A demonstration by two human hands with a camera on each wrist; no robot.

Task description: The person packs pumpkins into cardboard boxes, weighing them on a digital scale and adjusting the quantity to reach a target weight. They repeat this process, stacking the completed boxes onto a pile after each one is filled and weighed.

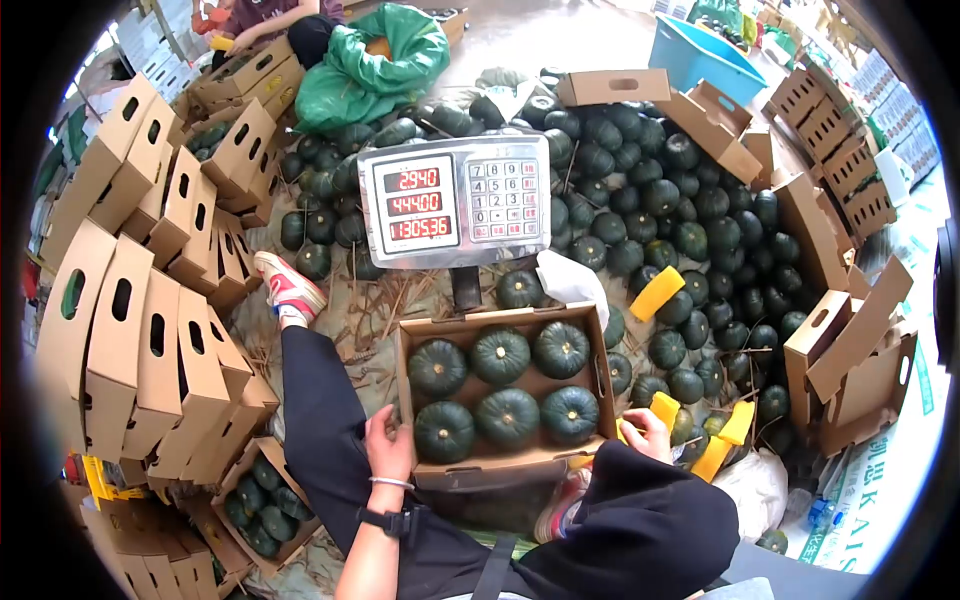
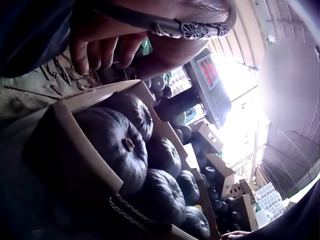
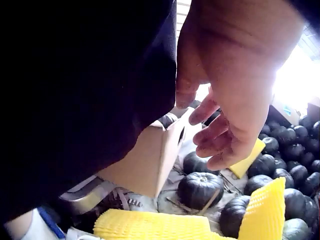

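Right knee [image 1: 650, 500]: poking up, 5 o'clock
Box [image 1: 532, 384]: sitting centre, six pumpkins [image 1: 500, 355] probably nesting snug
Scale [image 1: 455, 200]: facing back from 12, likely for readability
Left hand [image 1: 388, 445]: hanging loose, 8
Right hand [image 1: 648, 432]: dangling empty, 4

right hand [image 3: 232, 95] kinda dangling near a box [image 3: 142, 160], fingers loosely bent, pumpkins [image 3: 200, 190] and yellow netting [image 3: 150, 225] lower down

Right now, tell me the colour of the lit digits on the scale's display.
Red; the digits on the scale show best in the head view.
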